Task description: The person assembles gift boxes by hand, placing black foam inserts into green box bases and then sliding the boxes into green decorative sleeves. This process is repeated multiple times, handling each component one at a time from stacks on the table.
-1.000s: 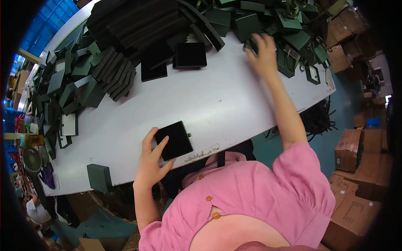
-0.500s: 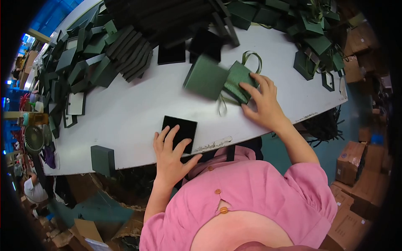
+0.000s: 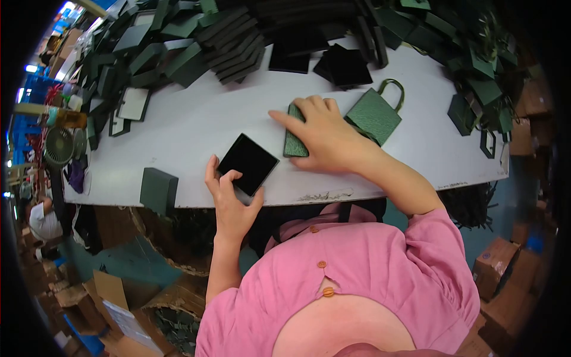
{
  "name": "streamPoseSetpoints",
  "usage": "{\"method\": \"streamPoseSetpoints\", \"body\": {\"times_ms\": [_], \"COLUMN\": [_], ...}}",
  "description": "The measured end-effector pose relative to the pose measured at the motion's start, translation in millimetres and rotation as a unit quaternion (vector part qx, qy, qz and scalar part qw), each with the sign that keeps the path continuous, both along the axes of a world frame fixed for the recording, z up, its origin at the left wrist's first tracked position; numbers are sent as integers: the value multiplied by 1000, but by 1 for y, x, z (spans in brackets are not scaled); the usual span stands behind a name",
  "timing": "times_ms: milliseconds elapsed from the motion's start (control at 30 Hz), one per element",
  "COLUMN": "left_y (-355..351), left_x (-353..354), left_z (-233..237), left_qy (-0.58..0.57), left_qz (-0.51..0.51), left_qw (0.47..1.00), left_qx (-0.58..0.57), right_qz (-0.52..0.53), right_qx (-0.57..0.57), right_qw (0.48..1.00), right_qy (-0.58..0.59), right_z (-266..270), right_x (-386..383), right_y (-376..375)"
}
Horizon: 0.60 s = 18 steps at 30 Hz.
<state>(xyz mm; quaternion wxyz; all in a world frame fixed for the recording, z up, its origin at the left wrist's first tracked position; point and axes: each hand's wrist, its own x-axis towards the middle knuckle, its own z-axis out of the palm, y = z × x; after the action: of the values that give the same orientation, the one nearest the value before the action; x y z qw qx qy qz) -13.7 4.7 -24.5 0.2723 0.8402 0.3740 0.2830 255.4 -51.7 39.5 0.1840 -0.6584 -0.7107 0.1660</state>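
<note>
My left hand (image 3: 231,205) has its thumb and fingers bent around the near edges of a black square panel (image 3: 251,162), which is turned cornerwise. To its right, my right hand (image 3: 327,131) grips a green textured box piece (image 3: 294,140) from above, palm down. My palm and fingers cover much of that piece. Just beyond my right wrist lies a green box (image 3: 376,116) with a ribbon loop, not touched by my fingers. A dark green box (image 3: 159,190) stands at the near table edge, left of my left hand.
Stacked dark pieces (image 3: 231,44) and a pile of green boxes (image 3: 143,56) fill the far left of the white table (image 3: 184,131). Black panels (image 3: 345,64) lie at the far middle. More ribboned green boxes (image 3: 485,89) are heaped at right. Cardboard boxes (image 3: 493,268) stand on the floor.
My right hand has left the ribboned box and moved left onto the green box piece. The black panel has turned cornerwise under my left hand. The view has shifted.
</note>
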Motion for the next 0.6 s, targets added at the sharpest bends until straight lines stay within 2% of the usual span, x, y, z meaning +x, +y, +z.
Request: {"method": "streamPoseSetpoints", "body": {"times_ms": [33, 67, 100, 167, 300, 333, 367, 467, 567, 600], "left_y": [3, 6, 8, 12, 20, 21, 21, 19, 19, 19], "left_x": [-3, -6, -10, -19, -36, -40, -44, -51, -52, -52], "left_z": [1, 2, 3, 8, 12, 14, 15, 12, 10, 9], "left_qy": [0, -1, -1, 17, 33, 41, 47, 38, 32, 30], "left_qz": [1, 3, 4, 14, 35, 37, 42, 59, 65, 68], "left_qw": [1000, 1000, 1000, 1000, 998, 998, 998, 997, 997, 997], "left_qx": [-2, -6, -12, -20, -31, -29, -27, -29, -23, -21], "right_qz": [1, 15, 7, -15, -38, 0, -8, -38, 22, 24], "right_qx": [17, 61, 72, 84, -33, 10, 42, 159, 111, 130], "right_qw": [999, 972, 937, 826, 882, 959, 972, 980, 993, 991], "right_qy": [49, 225, 342, 557, 469, 282, 231, 110, -25, -29], "right_z": [3, 3, 3, 5, -60, -58, -56, -27, -3, -13], "right_x": [0, 2, 3, 5, 19, 25, 24, 10, -15, -25], "right_y": [6, 4, 0, -13, -57, -64, -68, -60, -14, 2]}}
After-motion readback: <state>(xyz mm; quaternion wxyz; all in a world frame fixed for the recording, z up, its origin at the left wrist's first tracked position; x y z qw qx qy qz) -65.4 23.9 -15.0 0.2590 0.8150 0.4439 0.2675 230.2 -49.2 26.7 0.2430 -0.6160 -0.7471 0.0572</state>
